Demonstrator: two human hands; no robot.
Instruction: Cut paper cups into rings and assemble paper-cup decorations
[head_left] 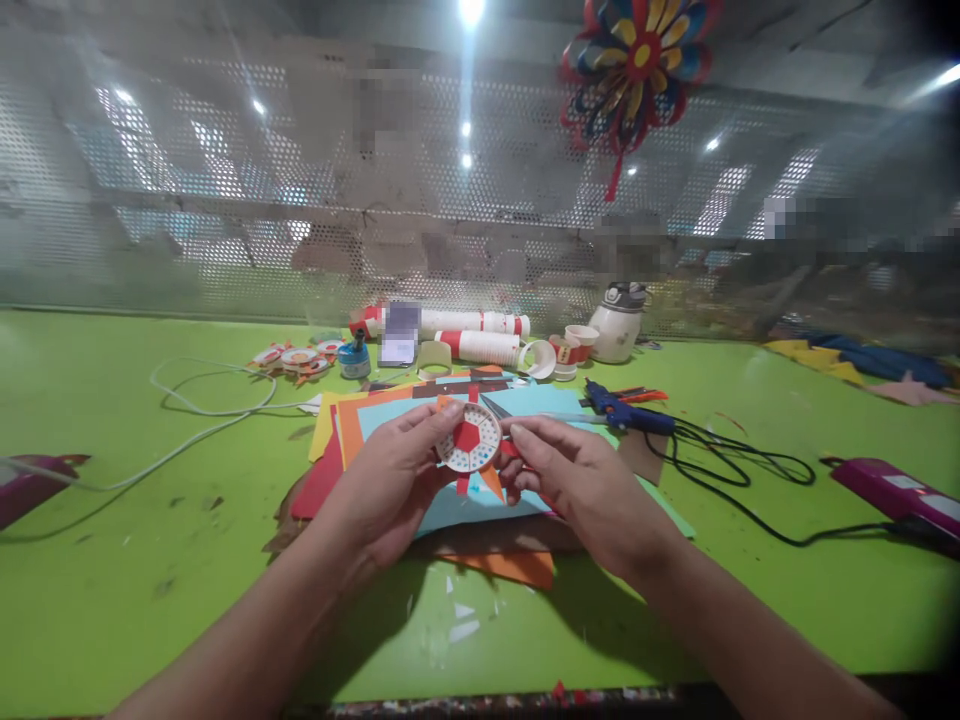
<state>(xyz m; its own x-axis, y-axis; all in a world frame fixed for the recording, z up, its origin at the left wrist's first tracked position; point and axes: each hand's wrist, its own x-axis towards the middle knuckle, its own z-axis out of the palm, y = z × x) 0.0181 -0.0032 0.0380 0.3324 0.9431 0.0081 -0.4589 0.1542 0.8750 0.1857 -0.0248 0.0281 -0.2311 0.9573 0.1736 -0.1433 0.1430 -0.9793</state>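
Observation:
My left hand (pixel 394 475) and my right hand (pixel 570 478) meet over a stack of coloured paper sheets (pixel 420 410) in the middle of the green table (pixel 150 520). Together they pinch a small round craft piece (pixel 470 438): a white paper-cup bottom with red and orange paper strips fanning out from it. My left thumb and fingers close on its left edge. My right fingers close on its right edge, near a red strip. Scissors (pixel 499 408) lie on the blue sheet just behind the piece.
A blue glue gun (pixel 622 410) with a black cord lies to the right of the sheets. Stacked paper cups (pixel 480 345), a glue bottle (pixel 354 358), a white flask (pixel 616 325) and finished craft pieces (pixel 296 358) line the back. A pinwheel decoration (pixel 637 60) hangs on the mesh wall. Pink devices (pixel 892 495) sit at both sides.

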